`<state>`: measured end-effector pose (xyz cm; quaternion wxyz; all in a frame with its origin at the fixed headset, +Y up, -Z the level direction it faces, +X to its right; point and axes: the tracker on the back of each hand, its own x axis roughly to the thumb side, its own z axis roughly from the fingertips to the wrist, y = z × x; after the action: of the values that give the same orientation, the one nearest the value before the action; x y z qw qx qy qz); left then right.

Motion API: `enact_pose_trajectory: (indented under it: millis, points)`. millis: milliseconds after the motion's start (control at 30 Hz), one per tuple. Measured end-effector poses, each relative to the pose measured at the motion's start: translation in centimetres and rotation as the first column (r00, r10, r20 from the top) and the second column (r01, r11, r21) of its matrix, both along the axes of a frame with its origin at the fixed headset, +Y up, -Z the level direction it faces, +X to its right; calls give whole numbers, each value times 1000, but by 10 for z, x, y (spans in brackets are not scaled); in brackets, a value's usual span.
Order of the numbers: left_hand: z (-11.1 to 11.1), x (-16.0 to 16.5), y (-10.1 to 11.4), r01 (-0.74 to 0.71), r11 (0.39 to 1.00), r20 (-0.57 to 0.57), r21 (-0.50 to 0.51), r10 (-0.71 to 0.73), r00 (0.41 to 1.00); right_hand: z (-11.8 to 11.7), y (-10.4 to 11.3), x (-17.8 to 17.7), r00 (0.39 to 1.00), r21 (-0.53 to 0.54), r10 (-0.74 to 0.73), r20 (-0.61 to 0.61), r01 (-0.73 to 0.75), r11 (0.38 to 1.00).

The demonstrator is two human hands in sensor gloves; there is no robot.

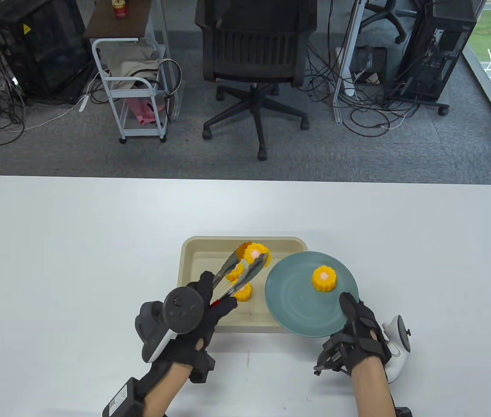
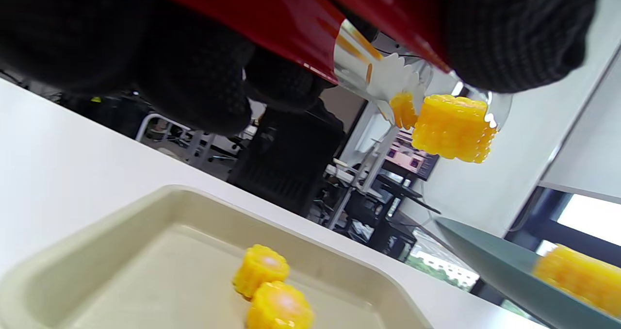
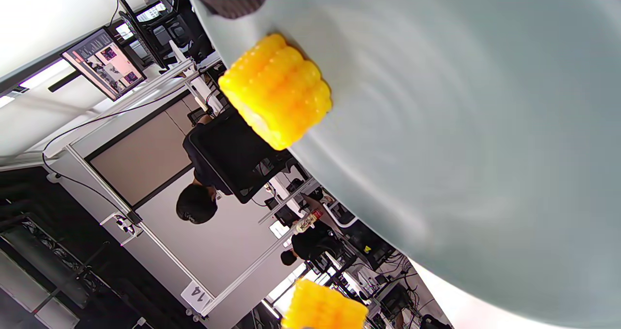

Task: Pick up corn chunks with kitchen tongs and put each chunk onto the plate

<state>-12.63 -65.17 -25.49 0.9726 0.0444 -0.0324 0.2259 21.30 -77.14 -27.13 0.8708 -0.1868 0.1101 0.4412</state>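
Note:
My left hand (image 1: 216, 293) grips the red-handled metal tongs (image 1: 242, 273) over the beige tray (image 1: 193, 260). The tong tips pinch one yellow corn chunk (image 1: 256, 252), held in the air above the tray in the left wrist view (image 2: 453, 127). Two more chunks (image 1: 235, 272) (image 1: 244, 292) lie in the tray under the tongs. My right hand (image 1: 353, 313) holds the teal plate (image 1: 293, 308) at its near rim, thumb on top, with the plate's left edge over the tray's right side. One corn chunk (image 1: 323, 278) stands on the plate, seen close in the right wrist view (image 3: 276, 89).
The white table (image 1: 76, 243) stretches wide to the left and right of the tray. Beyond its far edge stand an office chair (image 1: 254, 65), a white trolley (image 1: 134, 87) and computer cases among floor cables.

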Motion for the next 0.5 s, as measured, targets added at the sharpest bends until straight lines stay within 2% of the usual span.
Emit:
enact_pose_trajectory:
  millis: [233,500]
  points:
    - [5,36,-6,133,991,70,-28,-131,989,0,0,-2,1000,1,-1,-14,1,1000]
    - [3,47,-11,144,989,90,-11,-143,986,0,0,-3,1000,1,-17,-22,17,1000]
